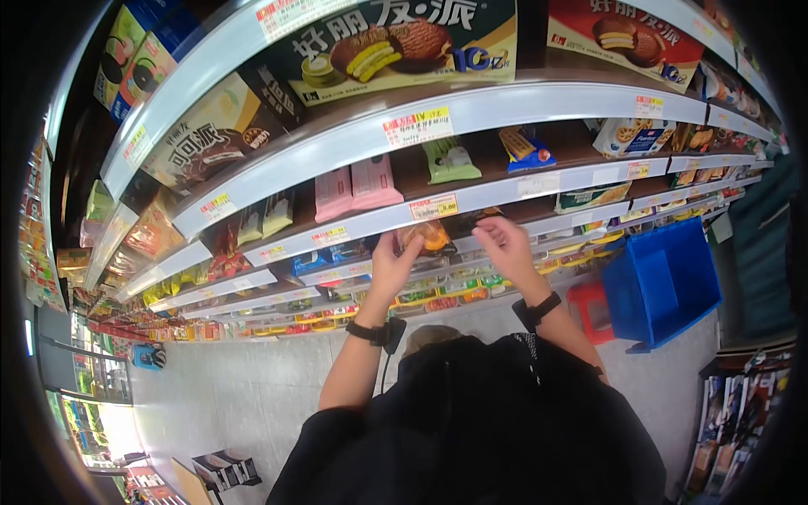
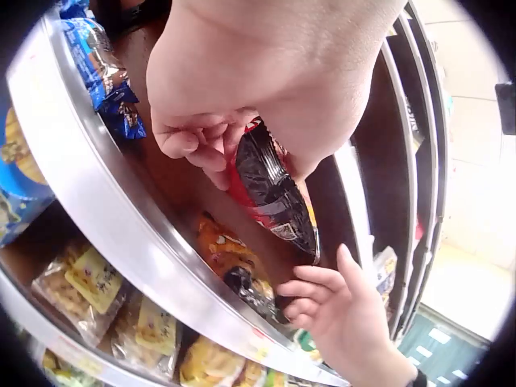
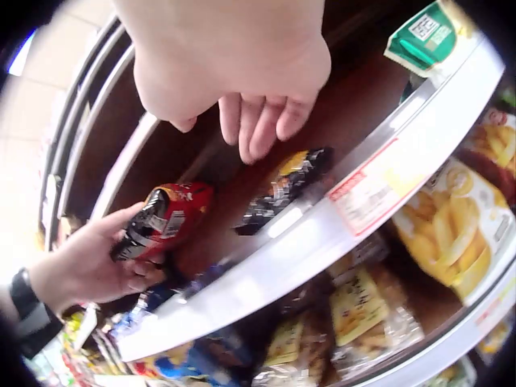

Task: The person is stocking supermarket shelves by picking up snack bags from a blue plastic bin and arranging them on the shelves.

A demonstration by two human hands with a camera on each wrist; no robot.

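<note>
My left hand (image 1: 394, 265) pinches a snack bag (image 1: 433, 237) at the shelf opening, thumb on one side and fingers on the other. In the left wrist view the snack bag (image 2: 274, 189) shows a crinkled black back with red sides. My right hand (image 1: 507, 246) holds nothing; its fingers are loosely bent, a short way right of the bag. Below those fingers in the right wrist view, a black-and-orange packet (image 3: 286, 189) lies on the same shelf, close behind its front lip. The held bag's front is partly hidden by my left hand there.
Blue-wrapped snacks (image 2: 101, 68) lie farther along this shelf. Bags of chips (image 3: 455, 230) stand on the shelf below, behind a pale price rail (image 3: 266, 286). Pink packs (image 1: 362, 187) sit one shelf up. A blue bin (image 1: 661, 282) on a red stool (image 1: 589, 313) stands at right.
</note>
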